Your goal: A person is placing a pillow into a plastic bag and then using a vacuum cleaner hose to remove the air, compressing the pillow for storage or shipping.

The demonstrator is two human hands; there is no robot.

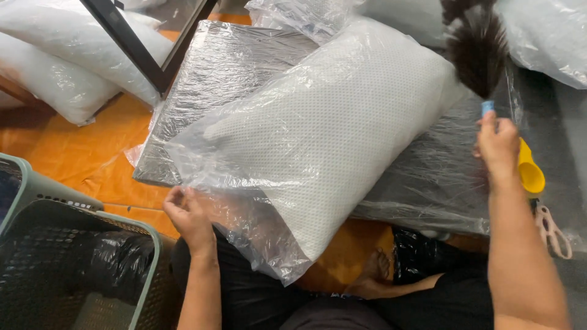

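The left hand (188, 214) pinches the loose edge of a clear plastic bag (244, 226), its fingers closed on the film at the bag's open end. Just beyond those fingertips, and running up and to the right of them, lies the white dotted pillow (330, 134) inside that bag, slanted across a flat grey pad wrapped in plastic (220, 73). The right hand (498, 146) is closed around the handle of a feather duster (478, 46); a bit of blue handle shows just above the fingers, and the dark brown feathers fan out above that, at the pillow's upper right corner. A yellow piece (529, 171) of the handle sticks out just to the right of and below the fist. Below that hand, past the wrist, a pair of pale-handled scissors (552, 229) lies on the grey surface. Left of and below the left fingers stand 2 grey-green mesh baskets (92, 214), the nearer holding a black plastic bag (116, 263). Well above and left of the left fingers, more bagged white pillows (67, 67) lie on an orange floor sheet (73, 146), beside a black frame (143, 46).
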